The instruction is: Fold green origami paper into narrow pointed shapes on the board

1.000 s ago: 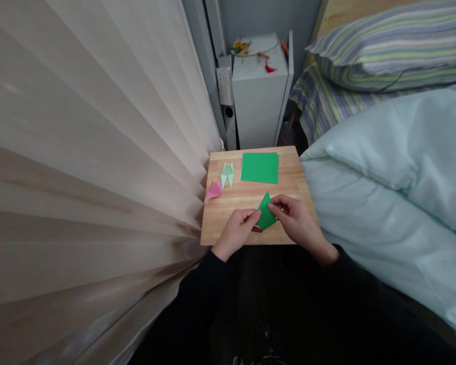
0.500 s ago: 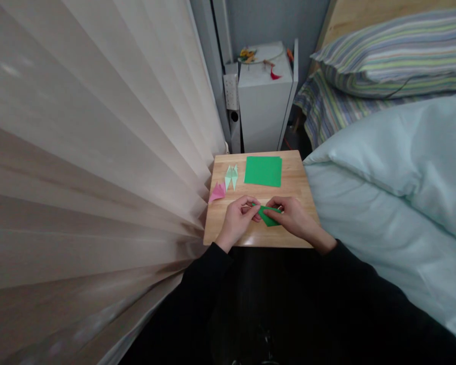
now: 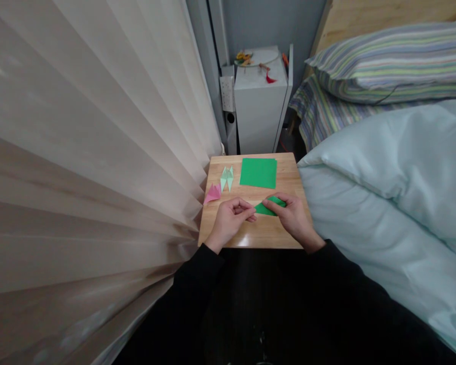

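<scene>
Between my hands, above the small wooden table (image 3: 251, 233), is a folded piece of green paper (image 3: 266, 208). My left hand (image 3: 233, 215) pinches its pointed left end between thumb and fingertips. On the other side, my right hand (image 3: 291, 215) grips the wider part, with the thumb on top and fingers behind. Behind the hands lies a stack of flat green paper sheets (image 3: 258, 173). To its left sit a pale green folded paper piece (image 3: 227, 178) and a pink folded paper piece (image 3: 213, 193).
A pleated curtain (image 3: 117, 152) hangs along the table's left side. The bed with a pale blue quilt (image 3: 365, 182) borders the right. Beyond the table stands a white cabinet (image 3: 258, 111) with small items on top, including a red tassel (image 3: 269, 77).
The green paper has turned and lifted slightly, its wide part now further up by my right hand. My right fingers have moved behind it. The whole view has shifted slightly.
</scene>
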Available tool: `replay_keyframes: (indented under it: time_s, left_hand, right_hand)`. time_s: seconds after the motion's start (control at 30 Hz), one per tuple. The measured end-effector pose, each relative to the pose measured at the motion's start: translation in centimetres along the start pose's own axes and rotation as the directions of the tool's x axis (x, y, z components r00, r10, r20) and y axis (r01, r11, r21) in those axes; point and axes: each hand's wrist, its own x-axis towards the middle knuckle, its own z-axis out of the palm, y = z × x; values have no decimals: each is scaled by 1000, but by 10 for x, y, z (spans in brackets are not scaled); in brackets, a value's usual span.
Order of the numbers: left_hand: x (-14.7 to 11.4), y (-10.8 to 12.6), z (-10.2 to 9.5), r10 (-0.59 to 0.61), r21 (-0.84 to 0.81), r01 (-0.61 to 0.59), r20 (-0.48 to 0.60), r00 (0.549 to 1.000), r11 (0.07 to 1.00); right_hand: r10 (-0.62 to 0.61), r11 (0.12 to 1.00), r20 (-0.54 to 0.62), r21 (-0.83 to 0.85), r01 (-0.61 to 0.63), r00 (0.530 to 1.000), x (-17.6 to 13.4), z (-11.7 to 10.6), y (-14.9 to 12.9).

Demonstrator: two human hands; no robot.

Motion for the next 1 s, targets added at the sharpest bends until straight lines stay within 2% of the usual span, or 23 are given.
replay_keyframes:
  time_s: [0.3,0.5,0.6,0.67,0.73,0.8,0.9,1.0]
  left_hand:
    - [-3,7,1,15,16,-15,-1,1000,1000]
    - [-2,0,1,12,16,-12,-6,1000,1000]
    - [-1,-5,-1,-10,95,8,12,1000,995]
    - [0,-8,-1,6,138,-3,-22,1000,990]
    - [1,-10,-1,41,123,-26,-117,992,992]
    - [3,-12,0,51,67,-38,-199,979,997]
    - [2,-13,6,11,-46,-22,-232,973,999]
    - [-1,-13,14,-51,-137,24,-194,980,990]
  right_hand:
    - [-35,998,-48,-55,32,998,-3,0,0]
    - [74,997,-229,49,-64,971,6,-4,10]
    - [89,996,-240,49,-80,967,9,-7,12]
    - [84,994,-272,96,-60,959,9,-7,12]
    - [115,981,-300,187,-60,947,7,-3,11]
    - [185,961,-231,244,-127,955,4,3,10]
    - [262,944,-37,218,-248,964,-1,11,11]
    - [249,946,-15,219,-240,968,-3,14,13]
